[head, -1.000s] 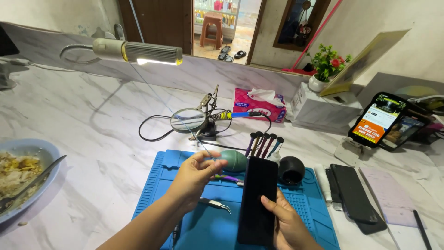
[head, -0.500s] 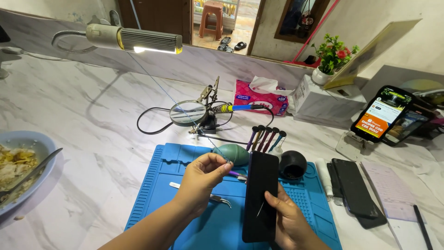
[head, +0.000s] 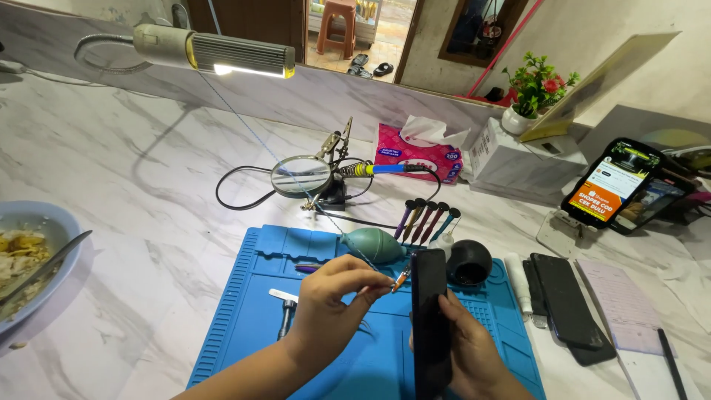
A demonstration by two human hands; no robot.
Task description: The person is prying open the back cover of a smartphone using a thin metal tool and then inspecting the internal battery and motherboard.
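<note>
My right hand [head: 470,355] grips a black phone [head: 429,311] from behind and holds it upright, edge toward me, over a blue work mat [head: 244,318]. My left hand [head: 333,300] pinches a thin tool with an orange tip [head: 400,280], and the tip touches the phone's upper left edge. Just beyond the hands, a green rubber air blower [head: 374,244] lies on the mat.
Several screwdrivers [head: 426,218] stand behind the mat beside a black round holder [head: 469,261]. A magnifier on a stand [head: 300,175], soldering iron [head: 378,169], tissue pack [head: 418,152], desk lamp [head: 222,52], food bowl [head: 33,244], propped phones [head: 611,181] and flat dark phones [head: 566,296] surround it.
My left hand has closed on the thin tool and brought its tip to the phone's edge. My right hand has turned the phone more edge-on.
</note>
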